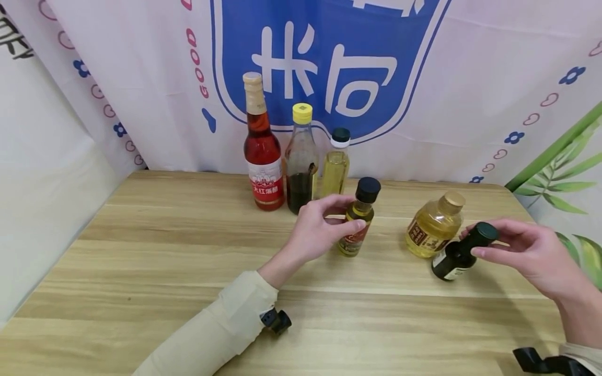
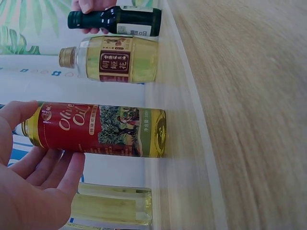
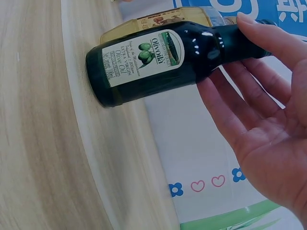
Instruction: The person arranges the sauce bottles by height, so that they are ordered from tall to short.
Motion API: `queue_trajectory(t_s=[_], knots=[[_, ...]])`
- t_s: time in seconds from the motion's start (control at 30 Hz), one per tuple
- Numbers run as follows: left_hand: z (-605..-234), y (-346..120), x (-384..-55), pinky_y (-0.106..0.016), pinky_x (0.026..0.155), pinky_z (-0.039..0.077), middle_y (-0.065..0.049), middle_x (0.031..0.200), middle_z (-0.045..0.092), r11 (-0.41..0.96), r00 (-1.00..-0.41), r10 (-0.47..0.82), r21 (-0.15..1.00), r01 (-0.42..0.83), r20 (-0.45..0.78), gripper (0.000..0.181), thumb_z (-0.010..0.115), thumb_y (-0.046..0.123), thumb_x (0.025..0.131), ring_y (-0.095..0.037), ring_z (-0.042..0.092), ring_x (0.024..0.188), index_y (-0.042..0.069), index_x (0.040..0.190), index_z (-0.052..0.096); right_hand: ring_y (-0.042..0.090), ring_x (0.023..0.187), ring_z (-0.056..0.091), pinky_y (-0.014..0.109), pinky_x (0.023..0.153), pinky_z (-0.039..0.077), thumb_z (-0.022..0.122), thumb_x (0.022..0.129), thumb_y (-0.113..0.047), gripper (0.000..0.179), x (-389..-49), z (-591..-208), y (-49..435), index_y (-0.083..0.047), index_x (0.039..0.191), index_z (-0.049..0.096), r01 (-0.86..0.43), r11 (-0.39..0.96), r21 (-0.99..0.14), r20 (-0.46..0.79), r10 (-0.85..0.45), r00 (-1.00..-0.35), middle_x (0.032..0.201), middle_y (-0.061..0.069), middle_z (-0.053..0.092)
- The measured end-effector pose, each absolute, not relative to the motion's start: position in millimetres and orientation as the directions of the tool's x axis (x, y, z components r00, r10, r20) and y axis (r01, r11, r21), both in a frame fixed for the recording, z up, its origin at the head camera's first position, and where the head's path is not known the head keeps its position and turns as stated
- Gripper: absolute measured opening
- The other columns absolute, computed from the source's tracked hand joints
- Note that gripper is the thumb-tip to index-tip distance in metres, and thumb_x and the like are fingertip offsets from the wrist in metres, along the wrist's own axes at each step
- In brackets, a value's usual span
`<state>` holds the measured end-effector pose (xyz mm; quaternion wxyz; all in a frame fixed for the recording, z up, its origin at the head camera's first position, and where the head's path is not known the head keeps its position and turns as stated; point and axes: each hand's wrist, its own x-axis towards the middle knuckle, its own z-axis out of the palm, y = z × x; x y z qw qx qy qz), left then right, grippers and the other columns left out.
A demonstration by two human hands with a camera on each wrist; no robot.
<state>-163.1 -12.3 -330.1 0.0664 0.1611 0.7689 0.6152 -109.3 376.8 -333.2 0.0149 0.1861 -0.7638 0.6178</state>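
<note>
My left hand [image 1: 316,228] grips a red-labelled olive oil bottle [image 2: 91,128] with a black cap, thumb on one side and fingers on the other. Between the thumb and fingers of my right hand [image 1: 536,258] is the neck of a dark green olive oil bottle [image 3: 144,62], which leans with its cap toward the palm. Whether its base touches the table cannot be told. Close beside it stands a squat bottle of golden oil [image 1: 433,227] with a tan cap. Behind the left hand is a slim bottle of pale yellow oil [image 1: 335,169], partly hidden.
At the back of the wooden table [image 1: 188,271] stand a tall bottle of red vinegar [image 1: 264,156] and a yellow-capped bottle of dark liquid [image 1: 300,167]. A printed cloth [image 1: 164,78] hangs along the table's far edge.
</note>
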Motion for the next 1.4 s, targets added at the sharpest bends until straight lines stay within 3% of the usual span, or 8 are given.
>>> queue_trajectory(t_s=[0.17, 0.43, 0.67, 1.03, 1.4], knots=[[-330.6, -14.8, -162.8, -0.038, 0.100, 0.063, -0.009, 0.138, 0.071, 0.203, -0.943, 0.317, 0.965, 0.168, 0.098, 0.051, 0.084, 0.025, 0.093, -0.027, 0.074, 0.120, 0.012, 0.140, 0.068, 0.011, 0.102, 0.079, 0.021, 0.083, 0.064, 0.068, 0.088, 0.023, 0.033, -111.0, -332.7, 374.5, 0.010, 0.118, 0.070, -0.270, 0.289, -0.919, 0.209, -0.224, -0.952, 0.117, 0.006, 0.081], [-331.9, -17.1, -161.8, -0.037, 0.104, 0.061, -0.007, 0.137, 0.072, 0.221, -0.954, 0.288, 0.963, 0.151, 0.083, 0.052, 0.084, 0.024, 0.093, -0.023, 0.071, 0.124, 0.014, 0.141, 0.068, 0.008, 0.098, 0.079, 0.023, 0.079, 0.065, 0.070, 0.088, 0.021, 0.030, -113.6, -333.2, 374.2, 0.006, 0.114, 0.072, -0.234, 0.344, -0.909, 0.169, -0.209, -0.963, 0.113, -0.002, 0.081], [-332.7, -16.2, -161.3, -0.037, 0.104, 0.061, -0.007, 0.136, 0.072, 0.215, -0.951, 0.298, 0.964, 0.154, 0.085, 0.052, 0.085, 0.024, 0.092, -0.023, 0.070, 0.123, 0.014, 0.140, 0.068, 0.008, 0.100, 0.079, 0.023, 0.081, 0.065, 0.067, 0.088, 0.024, 0.035, -112.1, -337.3, 377.8, 0.004, 0.116, 0.073, -0.252, 0.265, -0.931, 0.183, -0.260, -0.948, 0.116, -0.002, 0.081], [-335.2, -14.2, -161.3, -0.039, 0.105, 0.061, -0.008, 0.138, 0.071, 0.227, -0.947, 0.305, 0.957, 0.178, 0.104, 0.057, 0.088, 0.015, 0.088, -0.024, 0.071, 0.123, 0.013, 0.141, 0.067, 0.012, 0.106, 0.079, 0.022, 0.088, 0.063, 0.069, 0.088, 0.022, 0.029, -109.8, -333.8, 371.9, 0.012, 0.115, 0.069, -0.277, 0.301, -0.913, 0.200, -0.261, -0.944, 0.118, 0.009, 0.081], [-335.5, -7.8, -163.5, -0.044, 0.104, 0.062, -0.010, 0.133, 0.074, 0.238, -0.947, 0.291, 0.948, 0.210, 0.137, 0.056, 0.090, 0.012, 0.085, -0.026, 0.073, 0.119, 0.010, 0.137, 0.069, 0.007, 0.099, 0.079, 0.022, 0.081, 0.065, 0.070, 0.089, 0.020, 0.032, -108.9, -333.5, 381.2, 0.005, 0.117, 0.072, -0.249, 0.370, -0.895, 0.179, -0.214, -0.960, 0.115, -0.002, 0.080]])
